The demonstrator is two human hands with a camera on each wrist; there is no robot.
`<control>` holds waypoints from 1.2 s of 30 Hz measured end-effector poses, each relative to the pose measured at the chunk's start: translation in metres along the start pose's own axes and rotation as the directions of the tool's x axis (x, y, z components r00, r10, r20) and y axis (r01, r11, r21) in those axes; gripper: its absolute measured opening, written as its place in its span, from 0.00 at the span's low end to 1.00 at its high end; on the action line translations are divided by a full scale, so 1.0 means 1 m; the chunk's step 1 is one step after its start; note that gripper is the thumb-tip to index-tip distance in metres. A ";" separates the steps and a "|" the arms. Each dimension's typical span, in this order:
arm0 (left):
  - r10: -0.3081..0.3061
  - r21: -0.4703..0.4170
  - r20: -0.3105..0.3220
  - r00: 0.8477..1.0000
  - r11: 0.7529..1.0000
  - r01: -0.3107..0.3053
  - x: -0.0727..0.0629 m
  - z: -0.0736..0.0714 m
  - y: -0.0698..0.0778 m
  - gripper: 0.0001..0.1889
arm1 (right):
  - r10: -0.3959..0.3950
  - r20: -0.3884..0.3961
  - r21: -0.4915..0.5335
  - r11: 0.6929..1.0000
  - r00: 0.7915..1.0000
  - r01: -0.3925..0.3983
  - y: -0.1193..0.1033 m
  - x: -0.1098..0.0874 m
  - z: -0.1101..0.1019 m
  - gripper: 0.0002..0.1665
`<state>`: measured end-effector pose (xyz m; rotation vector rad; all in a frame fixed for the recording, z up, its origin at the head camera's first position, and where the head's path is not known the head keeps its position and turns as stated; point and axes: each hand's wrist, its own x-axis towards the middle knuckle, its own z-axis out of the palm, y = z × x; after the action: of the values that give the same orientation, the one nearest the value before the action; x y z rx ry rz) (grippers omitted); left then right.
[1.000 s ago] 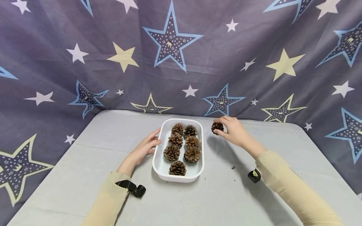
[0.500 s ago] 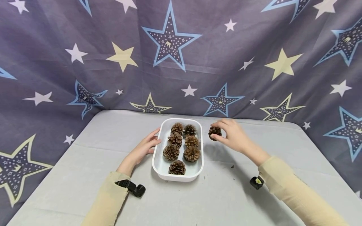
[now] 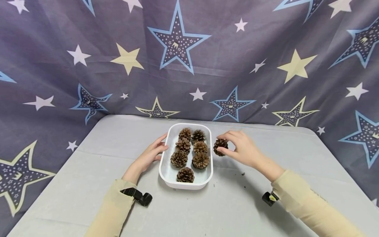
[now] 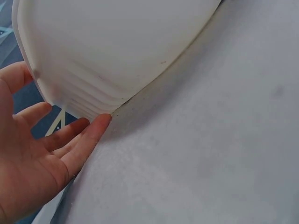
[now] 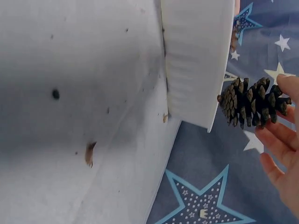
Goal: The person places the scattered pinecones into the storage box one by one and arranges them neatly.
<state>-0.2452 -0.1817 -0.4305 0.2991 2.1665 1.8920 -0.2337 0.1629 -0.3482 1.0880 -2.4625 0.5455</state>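
Observation:
My right hand [image 3: 245,149] pinches a brown pine cone [image 3: 220,147] just right of a white plastic tub [image 3: 186,186]. In the right wrist view this pine cone [image 5: 250,103] hangs above the table, beside the tub's rim, its base end between thumb and fingertips. Several pine cones sit inside the tub, roughly in two columns, with one pine cone [image 3: 185,175] alone at the near end. My left hand [image 3: 149,155] touches the tub's left side; the left wrist view has its fairly straight, spread fingers resting against the outer wall [image 4: 117,42].
Small dark crumbs and a brown scale [image 5: 90,154] lie on the pale grey tabletop [image 3: 231,210] right of the tub. A purple star-patterned cloth [image 3: 100,65] hangs behind the table. Black camera straps [image 3: 137,196] are on both wrists.
My right hand has brought its pine cone leftward and toward me, close to the tub's right rim. The left hand and the tub have stayed in place.

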 end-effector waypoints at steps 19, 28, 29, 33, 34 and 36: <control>-0.038 -0.035 -0.003 0.999 0.999 0.037 0.000 0.000 0.001 0.33 | -0.078 0.046 0.173 0.982 0.996 0.069 -0.040 0.005 0.002 0.21; -0.040 -0.038 0.002 0.999 0.998 0.040 0.000 0.000 0.002 0.33 | -0.081 0.091 0.223 0.973 0.993 0.059 -0.053 0.006 0.011 0.21; -0.040 -0.038 0.002 0.999 0.999 0.040 0.000 0.000 0.002 0.33 | -0.084 0.098 0.227 0.972 0.992 0.060 -0.054 0.006 0.012 0.21; -0.046 -0.035 -0.006 0.999 0.998 0.046 -0.001 0.000 0.003 0.33 | -0.095 0.129 0.246 0.967 0.987 0.061 -0.056 0.007 0.016 0.21; -0.047 -0.034 -0.008 0.999 0.998 0.046 -0.001 0.001 0.004 0.33 | -0.097 0.138 0.249 0.967 0.986 0.061 -0.057 0.007 0.017 0.21; -0.048 -0.031 -0.010 0.999 0.998 0.048 -0.001 0.001 0.005 0.33 | -0.104 0.154 0.254 0.965 0.983 0.062 -0.059 0.008 0.018 0.21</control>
<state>-0.2437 -0.1806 -0.4259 0.2289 2.1300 1.9032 -0.1975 0.1127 -0.3485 1.3801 -2.5239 0.7831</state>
